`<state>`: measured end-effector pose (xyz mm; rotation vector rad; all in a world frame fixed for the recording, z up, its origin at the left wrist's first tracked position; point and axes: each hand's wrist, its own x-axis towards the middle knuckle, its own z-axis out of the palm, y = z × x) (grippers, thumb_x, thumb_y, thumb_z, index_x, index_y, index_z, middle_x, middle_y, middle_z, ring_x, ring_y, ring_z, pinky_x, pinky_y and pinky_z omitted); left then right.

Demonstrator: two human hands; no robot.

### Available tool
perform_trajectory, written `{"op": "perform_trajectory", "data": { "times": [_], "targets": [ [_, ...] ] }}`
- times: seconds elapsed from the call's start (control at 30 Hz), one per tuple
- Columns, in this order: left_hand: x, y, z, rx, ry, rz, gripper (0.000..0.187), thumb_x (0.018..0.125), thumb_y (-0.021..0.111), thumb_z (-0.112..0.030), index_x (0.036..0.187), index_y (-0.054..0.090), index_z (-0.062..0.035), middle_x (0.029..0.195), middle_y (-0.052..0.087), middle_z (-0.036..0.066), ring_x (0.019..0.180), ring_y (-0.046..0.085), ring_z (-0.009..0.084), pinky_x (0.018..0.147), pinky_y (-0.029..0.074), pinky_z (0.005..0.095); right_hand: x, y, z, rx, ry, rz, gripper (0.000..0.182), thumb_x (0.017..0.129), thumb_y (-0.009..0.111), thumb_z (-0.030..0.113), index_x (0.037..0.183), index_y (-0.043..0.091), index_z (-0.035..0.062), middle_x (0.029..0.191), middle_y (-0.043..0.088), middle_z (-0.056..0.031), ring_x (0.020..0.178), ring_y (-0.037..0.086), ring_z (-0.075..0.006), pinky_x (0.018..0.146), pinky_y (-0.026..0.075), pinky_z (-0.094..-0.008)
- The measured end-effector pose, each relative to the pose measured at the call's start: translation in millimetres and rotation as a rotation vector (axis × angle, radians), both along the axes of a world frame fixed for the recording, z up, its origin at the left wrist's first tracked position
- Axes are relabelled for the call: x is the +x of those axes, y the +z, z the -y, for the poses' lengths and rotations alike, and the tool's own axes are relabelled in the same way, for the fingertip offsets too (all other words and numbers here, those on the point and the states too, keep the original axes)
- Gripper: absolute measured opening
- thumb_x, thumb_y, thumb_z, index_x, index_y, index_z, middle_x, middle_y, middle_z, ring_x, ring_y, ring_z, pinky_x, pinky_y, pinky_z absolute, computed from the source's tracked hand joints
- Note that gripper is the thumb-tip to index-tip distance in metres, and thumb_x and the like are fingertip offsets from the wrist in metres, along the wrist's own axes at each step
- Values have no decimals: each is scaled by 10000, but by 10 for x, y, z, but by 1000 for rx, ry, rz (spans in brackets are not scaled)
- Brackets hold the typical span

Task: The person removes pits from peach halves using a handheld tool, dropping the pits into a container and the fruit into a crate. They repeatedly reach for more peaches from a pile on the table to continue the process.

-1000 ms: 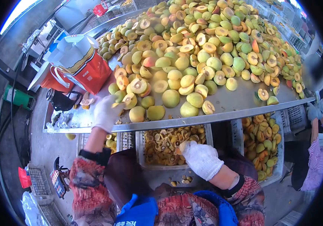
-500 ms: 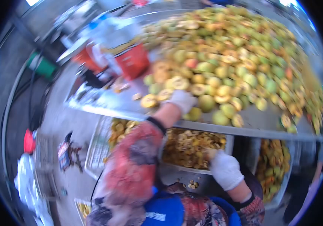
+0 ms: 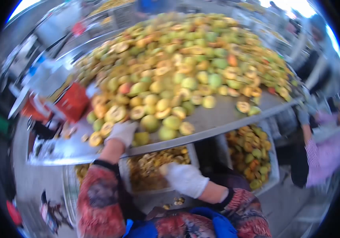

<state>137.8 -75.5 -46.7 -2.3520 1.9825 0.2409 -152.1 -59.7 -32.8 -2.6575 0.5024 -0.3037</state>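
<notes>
My left hand (image 3: 123, 134), in a white glove, reaches over the front edge of a metal table. It rests at the near side of a heap of yellow-green fruit (image 3: 150, 123) that look like peaches, many of them halved. Its fingers are blurred and partly hidden against the fruit. My right hand (image 3: 185, 180), also white-gloved, is closed low in front of the table. A small brownish thing (image 3: 163, 169), too blurred to name, shows at its fingertips. Below it stands a crate of cut fruit pieces (image 3: 149, 166).
The metal table (image 3: 213, 123) has a raised front edge. Red-orange containers (image 3: 72, 102) stand at its left end. Another crate of fruit (image 3: 253, 158) is at lower right. A person in a pink striped top (image 3: 324, 158) works at the right. Small fruit bits (image 3: 179, 201) lie near my lap.
The view has swung right, so the table and heap sit further left and a person at the right shows. Both hands stay near the same spots at the table edge and crate.
</notes>
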Motion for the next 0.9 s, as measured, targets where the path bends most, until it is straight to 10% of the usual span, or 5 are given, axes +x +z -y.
{"op": "perform_trajectory", "data": {
  "times": [0.3, 0.53, 0.6, 0.67, 0.9],
  "targets": [
    [89, 73, -62, -327, 157, -283, 385, 693, 636, -78, 1077, 628, -102, 1034, 642, 164, 929, 647, 298, 845, 506, 342, -102, 147, 28, 131, -27, -3, 237, 943, 457, 277, 944, 527, 51, 837, 617, -160, 699, 661, -319, 549, 532, -435],
    [-830, 784, 90, -464, 351, -1819, 519, 735, 566, -67, 1247, 515, 4, 1148, 587, 150, 1066, 588, 270, 905, 520, 388, -229, 326, 283, -108, -100, 272, 209, 906, 553, 233, 1019, 544, 57, 827, 611, -138, 691, 651, -306, 568, 536, -387],
    [-1128, 836, 164, -468, 267, -1947, 547, 742, 576, -82, 1274, 487, 9, 1174, 567, 162, 1081, 589, 284, 910, 527, 445, -333, 436, 577, -21, -316, 539, 190, 878, 611, 151, 1021, 542, 48, 797, 611, -116, 659, 655, -233, 534, 522, -333],
    [-1350, 849, 244, -385, 189, -2039, 563, 748, 587, -95, 1287, 471, 18, 1189, 561, 166, 1088, 593, 303, 932, 519, 447, -486, 615, 668, 765, -566, 687, 177, 870, 646, 126, 973, 533, 37, 751, 606, -88, 624, 634, -142, 508, 499, -289],
    [-2049, 1071, 444, -249, 117, -1905, 488, 764, 504, 52, 1250, 545, 49, 1102, 635, 111, 1019, 609, 173, 918, 473, 279, -729, 655, 888, 967, -630, 991, 243, 855, 687, 123, 1029, 538, 42, 810, 615, -30, 657, 602, -81, 525, 507, -240]
  ]
}}
